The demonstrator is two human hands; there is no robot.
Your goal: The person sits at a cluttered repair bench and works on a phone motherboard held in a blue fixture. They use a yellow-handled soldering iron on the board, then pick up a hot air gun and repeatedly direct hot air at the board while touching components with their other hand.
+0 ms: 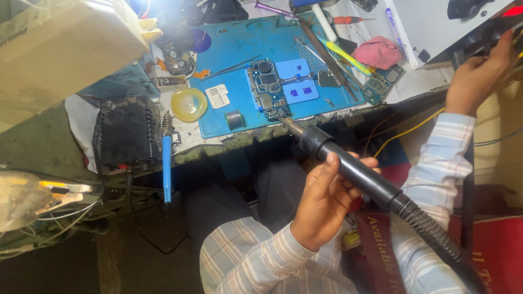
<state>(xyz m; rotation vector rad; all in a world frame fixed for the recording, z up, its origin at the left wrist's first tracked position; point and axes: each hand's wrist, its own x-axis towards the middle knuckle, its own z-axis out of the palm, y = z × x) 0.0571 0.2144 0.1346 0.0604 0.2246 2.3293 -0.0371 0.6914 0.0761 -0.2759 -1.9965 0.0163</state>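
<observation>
The left hand point(326, 201) is wrapped around the black hot-air wand point(348, 169), thumb on top, nozzle tilted up toward the circuit board point(268, 90) just beyond it, at the near edge of the blue mat point(239, 43) on the tabletop point(425, 81). Farther right, the right hand point(479, 73) reaches up, fingers pressed on a white station point(436, 27); what it grips I cannot tell.

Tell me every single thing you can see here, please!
Work mat: one, blue, on the bench.
Circuit board: one, blue-green, mid mat.
Solder spool: one, grey, mat's near edge.
Round dish: one, yellow, left of mat.
Soldering iron: one, blue handle, in stand.
Cloth: one, pink, right of mat.
Hot-air wand: one, black, nozzle near board.
Left hand: holds the wand.
Right hand: on a white box.
</observation>
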